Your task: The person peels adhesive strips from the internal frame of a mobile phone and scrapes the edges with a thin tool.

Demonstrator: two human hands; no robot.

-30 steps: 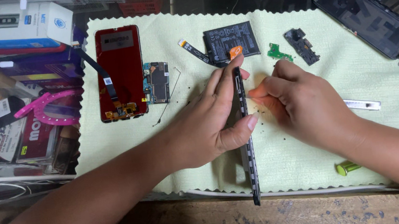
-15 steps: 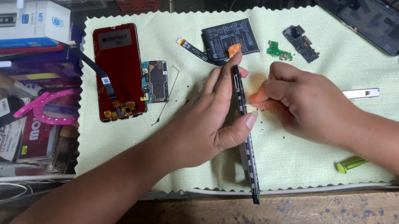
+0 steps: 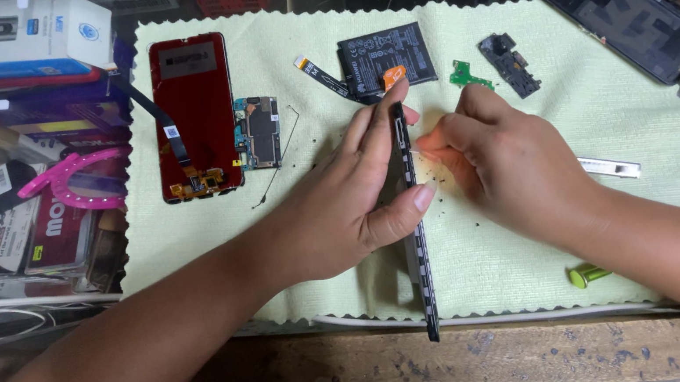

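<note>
My left hand [image 3: 355, 202] grips a black phone frame [image 3: 421, 259] that stands on its long edge on a pale green cloth [image 3: 491, 258], thumb on one side and fingers on the other. My right hand [image 3: 513, 162] presses its pinched fingertips against the frame's upper right side; what they pinch is too small to tell. Behind the hands lie a black battery [image 3: 388, 57], a small green circuit board [image 3: 463, 74] and a dark camera part [image 3: 510, 63]. To the left rest a red screen panel [image 3: 194, 114] and a main board [image 3: 260, 131].
A dark phone back cover [image 3: 618, 8] lies at the far right on the glass counter. A silver tray strip [image 3: 612, 168] and a green-yellow tool tip [image 3: 587, 275] sit on the cloth. White box [image 3: 12, 33] and pink pliers handle [image 3: 72, 180] at left. Wooden counter edge [image 3: 504, 350] runs in front.
Both hands and the frame stay in nearly the same place; the right fingertips have shifted slightly against the frame's side.
</note>
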